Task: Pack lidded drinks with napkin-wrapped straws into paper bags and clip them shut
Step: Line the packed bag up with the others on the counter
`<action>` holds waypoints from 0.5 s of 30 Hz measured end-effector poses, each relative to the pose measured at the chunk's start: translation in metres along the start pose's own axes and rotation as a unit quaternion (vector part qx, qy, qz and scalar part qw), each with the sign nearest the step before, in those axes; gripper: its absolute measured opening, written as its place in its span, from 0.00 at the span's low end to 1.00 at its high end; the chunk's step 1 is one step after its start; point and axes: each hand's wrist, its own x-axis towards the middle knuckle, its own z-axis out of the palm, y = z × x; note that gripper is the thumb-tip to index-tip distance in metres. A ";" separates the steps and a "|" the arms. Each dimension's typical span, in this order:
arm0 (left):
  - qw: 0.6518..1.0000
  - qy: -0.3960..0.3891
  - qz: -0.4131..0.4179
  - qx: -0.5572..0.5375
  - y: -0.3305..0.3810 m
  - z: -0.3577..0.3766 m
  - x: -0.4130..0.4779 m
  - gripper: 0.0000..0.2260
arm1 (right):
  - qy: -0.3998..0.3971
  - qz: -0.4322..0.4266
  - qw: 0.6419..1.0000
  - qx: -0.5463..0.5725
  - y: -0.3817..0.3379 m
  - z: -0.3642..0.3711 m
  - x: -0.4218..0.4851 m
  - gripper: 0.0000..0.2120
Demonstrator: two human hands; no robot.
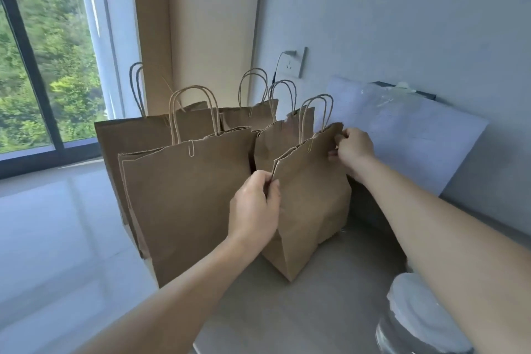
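Standing on the grey counter (316,296), five brown paper bags with twisted handles are counted, grouped closely against the wall. Two paper clips are plainly seen. A white clip (191,148) is fixed on the top edge of the large front bag (184,204), and a yellow clip (310,146) is fixed on the top edge of the smaller front bag (313,198) just right of it. The smaller bag's closed top is held at both ends. Its left edge is pinched between the curled fingers and thumb of the left hand (255,204), and its upper right corner is pinched by the right hand (352,149), fingers bent round the paper. One blurred, white-lidded cup (413,310) is seen at the lower right, well apart from the bags. A white sheet (402,135) is leant on the wall behind.
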 end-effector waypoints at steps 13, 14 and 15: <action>0.999 -0.036 0.029 -0.006 -0.003 0.036 0.022 0.05 | 0.016 0.023 0.999 0.025 0.011 -0.014 0.023 0.09; 0.999 -0.042 0.027 -0.022 -0.004 0.036 0.023 0.04 | 0.009 0.026 0.999 0.028 0.012 -0.013 0.022 0.10; 0.998 -0.045 0.025 -0.036 -0.004 0.035 0.025 0.04 | 0.003 0.028 0.999 0.033 0.014 -0.012 0.020 0.11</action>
